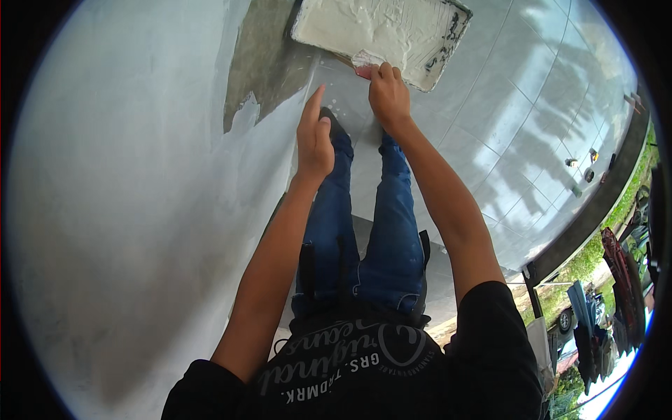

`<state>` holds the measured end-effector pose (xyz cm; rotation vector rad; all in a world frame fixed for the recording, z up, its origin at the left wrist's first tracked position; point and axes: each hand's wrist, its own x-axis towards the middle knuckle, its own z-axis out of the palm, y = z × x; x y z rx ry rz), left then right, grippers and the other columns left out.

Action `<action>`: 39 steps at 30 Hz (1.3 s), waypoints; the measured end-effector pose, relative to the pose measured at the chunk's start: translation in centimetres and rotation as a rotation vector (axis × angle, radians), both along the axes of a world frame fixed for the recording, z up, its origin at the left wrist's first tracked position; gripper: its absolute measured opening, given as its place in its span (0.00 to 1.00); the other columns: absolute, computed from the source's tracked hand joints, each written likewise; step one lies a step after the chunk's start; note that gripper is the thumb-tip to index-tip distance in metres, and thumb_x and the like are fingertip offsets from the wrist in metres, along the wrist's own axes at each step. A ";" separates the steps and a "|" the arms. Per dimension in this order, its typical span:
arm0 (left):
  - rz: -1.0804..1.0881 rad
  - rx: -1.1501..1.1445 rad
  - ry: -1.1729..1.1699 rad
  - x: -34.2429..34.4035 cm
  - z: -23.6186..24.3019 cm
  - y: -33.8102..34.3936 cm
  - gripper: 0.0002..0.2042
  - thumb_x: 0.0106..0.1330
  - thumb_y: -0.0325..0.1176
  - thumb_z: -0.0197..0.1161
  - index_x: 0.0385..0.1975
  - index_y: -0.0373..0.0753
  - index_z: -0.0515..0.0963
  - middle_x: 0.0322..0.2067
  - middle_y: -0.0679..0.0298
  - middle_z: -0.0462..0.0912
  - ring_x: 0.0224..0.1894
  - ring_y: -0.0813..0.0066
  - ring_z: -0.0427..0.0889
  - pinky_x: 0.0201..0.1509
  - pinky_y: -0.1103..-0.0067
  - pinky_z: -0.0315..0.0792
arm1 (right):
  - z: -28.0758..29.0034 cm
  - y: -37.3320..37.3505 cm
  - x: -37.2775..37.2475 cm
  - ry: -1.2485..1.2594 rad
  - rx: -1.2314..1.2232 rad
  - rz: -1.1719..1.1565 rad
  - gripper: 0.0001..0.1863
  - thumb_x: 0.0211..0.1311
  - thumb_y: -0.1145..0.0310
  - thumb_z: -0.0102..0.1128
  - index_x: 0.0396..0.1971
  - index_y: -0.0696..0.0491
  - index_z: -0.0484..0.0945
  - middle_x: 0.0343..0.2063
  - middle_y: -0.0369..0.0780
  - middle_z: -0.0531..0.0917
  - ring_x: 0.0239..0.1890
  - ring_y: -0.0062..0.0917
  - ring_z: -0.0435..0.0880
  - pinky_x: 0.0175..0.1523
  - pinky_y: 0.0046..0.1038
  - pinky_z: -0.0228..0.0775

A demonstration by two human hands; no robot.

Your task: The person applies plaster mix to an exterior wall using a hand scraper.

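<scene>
The right hand (389, 96) grips a paste-smeared scraper (363, 71) at the lower edge of a tray (449, 52), top centre, apparently placed within reach, while the left hand (317, 143) is open and empty.

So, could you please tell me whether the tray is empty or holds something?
Not empty: the tray holds pale, thick-looking paste, spread in ridges across the part in view. Its depth I cannot tell.

Wearing blue jeans (390, 269) and a grey-and-white-lettered black shirt (357, 381), amid off-white paste (371, 31), line-gridded grey floor (493, 119) and patchy grey wall (147, 182).
</scene>
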<state>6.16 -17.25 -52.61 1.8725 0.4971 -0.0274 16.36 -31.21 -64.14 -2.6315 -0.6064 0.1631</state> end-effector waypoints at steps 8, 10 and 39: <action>-0.028 -0.018 -0.007 -1.2 -0.6 0.8 0.32 0.67 0.33 0.39 0.71 0.25 0.64 0.72 0.46 0.66 0.77 0.55 0.61 0.80 0.67 0.50 | 1.0 -0.5 -3.4 0.038 0.004 -0.006 0.17 0.60 0.77 0.58 0.50 0.60 0.79 0.38 0.43 0.77 0.45 0.40 0.81 0.41 0.38 0.82; -0.028 -0.019 -0.006 -1.3 -0.7 0.9 0.32 0.67 0.32 0.39 0.71 0.25 0.63 0.72 0.46 0.66 0.77 0.55 0.60 0.80 0.67 0.50 | 2.0 -1.1 -4.0 0.033 0.027 -0.001 0.17 0.60 0.78 0.58 0.50 0.60 0.79 0.37 0.43 0.77 0.45 0.40 0.81 0.41 0.38 0.81; -0.038 -0.074 0.022 -2.3 -1.7 -0.6 0.33 0.64 0.31 0.39 0.72 0.25 0.62 0.73 0.45 0.64 0.78 0.54 0.59 0.81 0.66 0.49 | 5.2 -9.8 -1.5 0.125 0.282 -0.229 0.06 0.68 0.75 0.62 0.39 0.59 0.85 0.37 0.43 0.85 0.39 0.39 0.85 0.44 0.36 0.77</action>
